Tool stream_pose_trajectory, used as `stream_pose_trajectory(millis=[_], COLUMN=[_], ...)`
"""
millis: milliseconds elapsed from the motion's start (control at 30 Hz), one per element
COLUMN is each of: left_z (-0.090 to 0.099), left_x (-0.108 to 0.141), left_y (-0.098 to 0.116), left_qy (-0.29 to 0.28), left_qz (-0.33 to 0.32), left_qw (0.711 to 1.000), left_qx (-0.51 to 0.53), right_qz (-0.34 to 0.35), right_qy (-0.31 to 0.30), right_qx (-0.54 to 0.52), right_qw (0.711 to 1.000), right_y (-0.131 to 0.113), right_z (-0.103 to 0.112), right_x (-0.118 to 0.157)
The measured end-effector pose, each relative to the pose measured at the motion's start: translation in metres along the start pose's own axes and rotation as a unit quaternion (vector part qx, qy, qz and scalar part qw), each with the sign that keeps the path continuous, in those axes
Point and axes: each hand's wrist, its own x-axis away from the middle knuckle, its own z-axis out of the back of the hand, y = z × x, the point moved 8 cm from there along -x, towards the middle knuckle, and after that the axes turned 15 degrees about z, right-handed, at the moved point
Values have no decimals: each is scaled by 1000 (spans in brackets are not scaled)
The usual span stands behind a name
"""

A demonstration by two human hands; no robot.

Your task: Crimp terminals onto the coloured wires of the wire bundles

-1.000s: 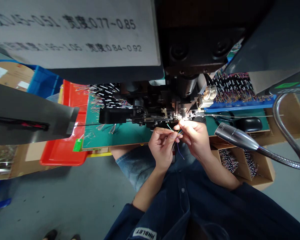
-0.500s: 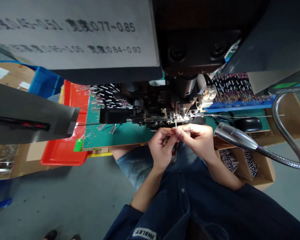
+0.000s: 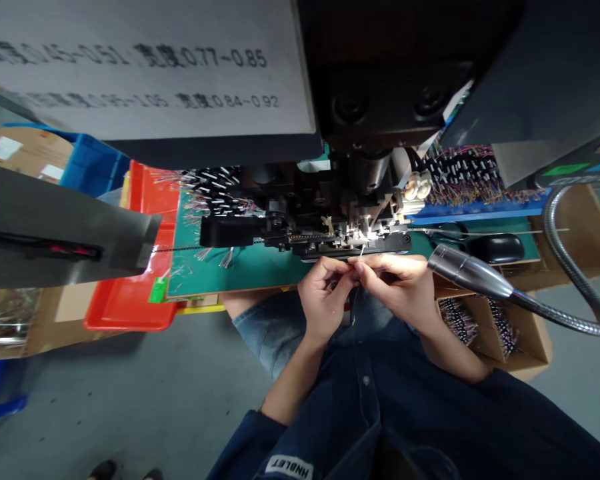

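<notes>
Just below the lit working point of a black press machine (image 3: 363, 235), my left hand (image 3: 327, 293) and my right hand (image 3: 403, 287) meet fingertip to fingertip. Both are closed in a pinch. A thin pale wire (image 3: 363, 252) rises from between my right thumb and forefinger toward the machine. The left fingertips press close beside it; the rest of what they pinch is too small and hidden to name. A thin metal strip (image 3: 180, 249) runs into the machine from the left.
A bendable metal lamp (image 3: 470, 270) reaches in from the right, close to my right hand. Wire bundles (image 3: 220, 190) lie on the green mat (image 3: 240, 277). At the left is a red tray (image 3: 125, 307); cardboard boxes (image 3: 535, 340) with more bundles stand at the lower right.
My right hand has shifted slightly right and down. A pale wire now shows at the fingertips, where a greenish one stood. My left hand has barely moved.
</notes>
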Motion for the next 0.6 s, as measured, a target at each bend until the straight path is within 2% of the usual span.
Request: stream_pose_trajectory(millis=[133,267,433,600], left_z=[-1,-4,-7,-8], left_x=[0,0,-1,-2], left_y=[-8,-19,-17,-6], left_qy=[-10,-12,-7,4], left_qz=[15,38,27,10], left_qw=[999,996,996,994], left_qx=[35,81,90,110], right_qz=[-9,-55,-135,-179], right_qy=[13,25,44,74], right_qx=[17,-9,-134,-241], right_qw=[1000,998,981,951], right_y=[1,11,35,52], right_z=[3,0,-13,-25], right_x=[1,3,9,13])
